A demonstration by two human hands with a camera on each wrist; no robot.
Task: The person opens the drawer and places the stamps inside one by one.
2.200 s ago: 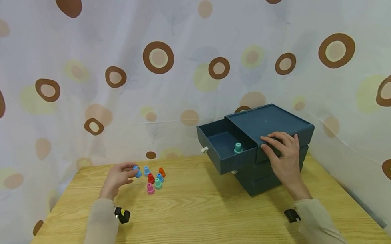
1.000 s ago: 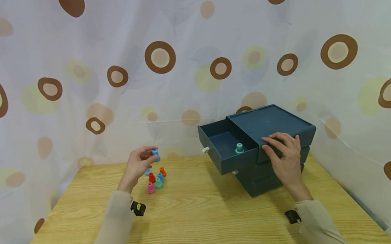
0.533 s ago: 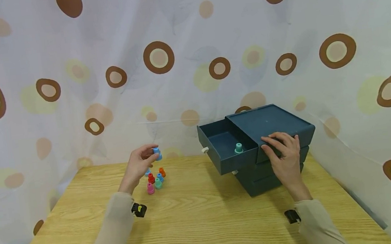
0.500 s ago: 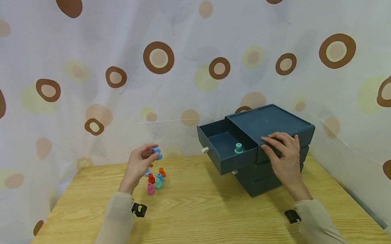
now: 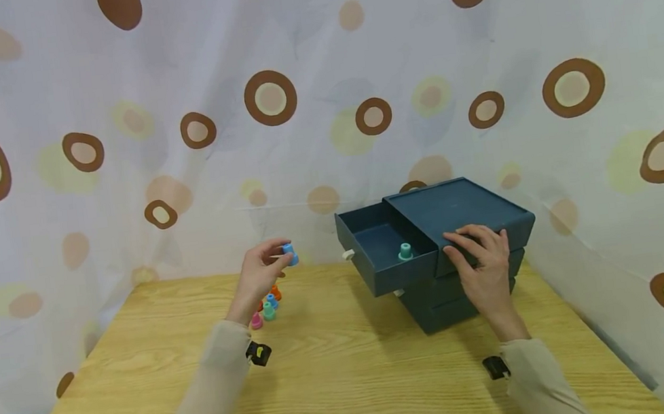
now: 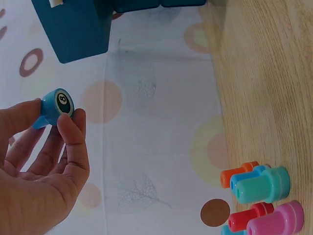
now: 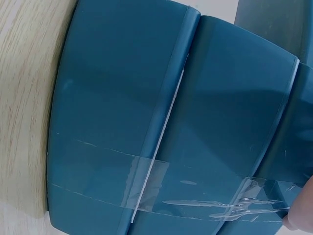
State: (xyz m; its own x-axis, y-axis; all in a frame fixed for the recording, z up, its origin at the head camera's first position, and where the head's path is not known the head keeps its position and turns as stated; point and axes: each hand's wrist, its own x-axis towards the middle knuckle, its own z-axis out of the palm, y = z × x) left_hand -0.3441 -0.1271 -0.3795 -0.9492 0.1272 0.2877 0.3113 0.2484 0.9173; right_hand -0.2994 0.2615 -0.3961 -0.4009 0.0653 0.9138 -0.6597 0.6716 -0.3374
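Observation:
My left hand (image 5: pixel 262 273) pinches a small blue stamp (image 5: pixel 290 254) between thumb and fingers, raised above the table. In the left wrist view the round end of the stamp (image 6: pixel 59 104) bears a black disc with an 8. My right hand (image 5: pixel 486 268) rests with spread fingers at the top edge of the dark blue drawer unit (image 5: pixel 461 204). Its upper drawer (image 5: pixel 404 272) is pulled out to the left, and a teal stamp (image 5: pixel 405 251) stands inside. In the right wrist view only a fingertip (image 7: pixel 299 210) shows, against the unit's taped side.
Several stamps stand on the wooden table (image 5: pixel 325 365) below my left hand: teal (image 5: pixel 268 311), pink (image 5: pixel 256 321), blue (image 5: pixel 271 300) and orange (image 5: pixel 276 292), with red ones partly hidden. A white tab (image 5: pixel 348 254) sticks out from the drawer front. Patterned cloth (image 5: pixel 326 153) hangs behind.
My left hand has lifted the blue stamp from beside the group and carried it up and to the right, toward the drawer. My right hand has stayed in place.

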